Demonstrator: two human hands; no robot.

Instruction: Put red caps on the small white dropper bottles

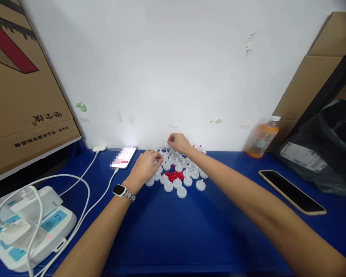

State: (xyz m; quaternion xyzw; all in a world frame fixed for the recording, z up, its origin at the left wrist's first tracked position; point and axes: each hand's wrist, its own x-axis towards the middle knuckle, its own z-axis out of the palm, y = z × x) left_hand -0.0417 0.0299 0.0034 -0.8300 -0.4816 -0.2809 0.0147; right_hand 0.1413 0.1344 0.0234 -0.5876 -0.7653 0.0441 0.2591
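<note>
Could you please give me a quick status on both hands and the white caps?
Left hand resting on white caps, fingers curled. Right hand pinching one cap at the far edge. Red bits piled among the caps. Nothing in the way on blue table.

Materials and finishes on the blue table [167,231]

White caps [177,175]: smooth matt plastic. Table: smooth, faint sheen. Dark phone [291,191]: glossy glass. Boxes [23,96]: matt cardboard. Watch band [129,196]: shiny metal.

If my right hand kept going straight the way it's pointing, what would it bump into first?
Probably the white wall. Your right hand reaches past the white caps toward it, holding a small white piece; depth is hard to judge.
</note>
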